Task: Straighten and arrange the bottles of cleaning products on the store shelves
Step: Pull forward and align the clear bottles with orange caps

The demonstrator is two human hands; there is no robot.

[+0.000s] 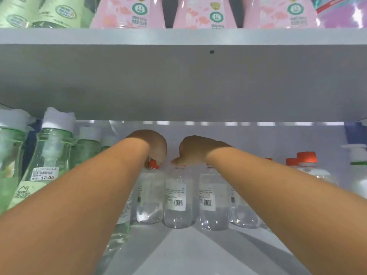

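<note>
- Head view: both forearms reach under the upper shelf board [178, 80] into the lower bay.
- Left hand [153, 144]: fingers curl down over the orange cap [154, 164] of a clear bottle [150, 197]; it grips the cap. The fingertips are largely hidden behind the hand itself.
- Right hand [195, 148]: knuckles bent, thumb pointing left just above a second clear bottle [177, 197]. The palm hides that bottle's cap; whether the fingers hold it cannot be told.
- A third clear bottle [213, 199] stands just right of the second, its top covered by the right forearm. A fourth behind the forearm is mostly hidden.
- Further orange-capped bottles [306, 163] stand at right, lower bodies cut off by the arm.
- Green bottles [52, 147] with white caps line the left; one carries a price tag [45, 173] reading 12.00. Other label text is too blurred to read.
- Pink pouches [129, 12] sit on the upper shelf, tops cropped by the frame edge.
</note>
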